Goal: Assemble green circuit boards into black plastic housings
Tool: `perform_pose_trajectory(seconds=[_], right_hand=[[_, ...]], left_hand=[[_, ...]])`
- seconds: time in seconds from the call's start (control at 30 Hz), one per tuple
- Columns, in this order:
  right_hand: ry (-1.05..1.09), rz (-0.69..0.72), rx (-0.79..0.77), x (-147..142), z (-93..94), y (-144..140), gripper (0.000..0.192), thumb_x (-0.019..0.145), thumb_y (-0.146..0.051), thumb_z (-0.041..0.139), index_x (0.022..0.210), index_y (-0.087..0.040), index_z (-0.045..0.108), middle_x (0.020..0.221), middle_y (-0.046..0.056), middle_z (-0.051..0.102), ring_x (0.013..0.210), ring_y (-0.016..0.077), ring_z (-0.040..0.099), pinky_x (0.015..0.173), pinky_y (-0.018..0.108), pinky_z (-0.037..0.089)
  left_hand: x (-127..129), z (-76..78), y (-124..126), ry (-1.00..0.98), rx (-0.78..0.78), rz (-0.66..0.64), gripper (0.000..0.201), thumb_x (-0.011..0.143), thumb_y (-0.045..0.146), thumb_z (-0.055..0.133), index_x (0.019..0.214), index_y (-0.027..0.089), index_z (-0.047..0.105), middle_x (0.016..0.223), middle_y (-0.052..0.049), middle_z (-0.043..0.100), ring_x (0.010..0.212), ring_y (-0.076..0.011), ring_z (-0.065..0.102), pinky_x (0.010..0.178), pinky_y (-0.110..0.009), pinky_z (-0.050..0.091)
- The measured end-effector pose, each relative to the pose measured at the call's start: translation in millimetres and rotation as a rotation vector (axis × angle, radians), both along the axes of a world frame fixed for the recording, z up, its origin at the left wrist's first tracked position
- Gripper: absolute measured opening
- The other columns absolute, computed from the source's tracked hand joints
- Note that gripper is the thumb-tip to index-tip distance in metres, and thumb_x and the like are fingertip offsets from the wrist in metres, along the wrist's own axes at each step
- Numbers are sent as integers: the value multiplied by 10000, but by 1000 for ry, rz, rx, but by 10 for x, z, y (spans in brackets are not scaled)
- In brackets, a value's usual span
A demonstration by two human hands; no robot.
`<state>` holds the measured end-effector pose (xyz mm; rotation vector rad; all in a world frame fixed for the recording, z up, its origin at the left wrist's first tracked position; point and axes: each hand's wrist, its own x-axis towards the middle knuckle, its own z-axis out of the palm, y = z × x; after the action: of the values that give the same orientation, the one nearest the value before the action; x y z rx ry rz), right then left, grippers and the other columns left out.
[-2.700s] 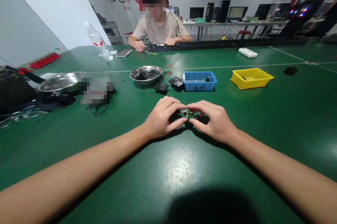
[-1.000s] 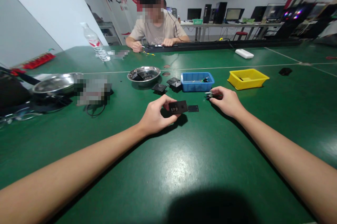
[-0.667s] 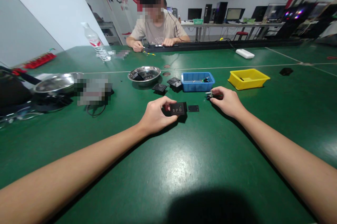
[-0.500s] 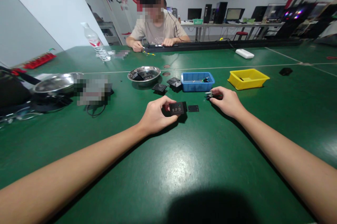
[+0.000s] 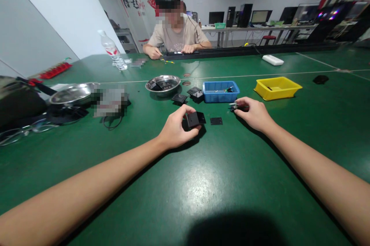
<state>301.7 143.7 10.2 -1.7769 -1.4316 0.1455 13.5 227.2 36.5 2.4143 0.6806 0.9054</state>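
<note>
My left hand point(image 5: 178, 128) grips a small black plastic box point(image 5: 193, 119) above the green table, thumb below and fingers behind. No lettering shows on the box's visible sides. Just right of it lies a thin black rectangular plate point(image 5: 216, 121), flat on the table. My right hand point(image 5: 253, 113) is closed around a small component with thin metallic ends point(image 5: 233, 105), in front of the blue bin point(image 5: 221, 99). Fingers hide most of that part, and its exact kind is unclear. Two black square pieces point(image 5: 179, 99) sit left of the bin.
Farther back stand a steel bowl point(image 5: 162, 92) with black parts inside and a yellow bin point(image 5: 277, 94). Left are another steel bowl point(image 5: 73, 97), a cable point(image 5: 112, 126) and glasses point(image 5: 27, 130). A water bottle point(image 5: 114, 53) leans near a person point(image 5: 180, 34) working across the table.
My left hand has turned the black box, so its "SPD" lettering no longer faces me. My right hand keeps hold of its small component. The whole view has shifted slightly.
</note>
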Motion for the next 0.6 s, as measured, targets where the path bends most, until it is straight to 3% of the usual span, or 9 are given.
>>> perform_pose_trajectory(seconds=[0.4,0.6], right_hand=[[14,-16,-30,-52,65,-19,260,738,-185,714,998,-180,728,961,72,799,906,241,758,903,417,599],[21,-16,-18,-94,86,-32,268,741,-183,710,1007,-158,733,958,88,795,888,245,755,872,400,605]], left_hand=[[19,-45,22,-88,-91,-89,317,778,225,701,1061,189,562,1154,-100,741,1049,-226,720,945,-385,565],[17,-51,46,-48,-15,-50,307,809,252,710,1092,184,613,1121,-87,733,1011,-224,708,921,-391,561]])
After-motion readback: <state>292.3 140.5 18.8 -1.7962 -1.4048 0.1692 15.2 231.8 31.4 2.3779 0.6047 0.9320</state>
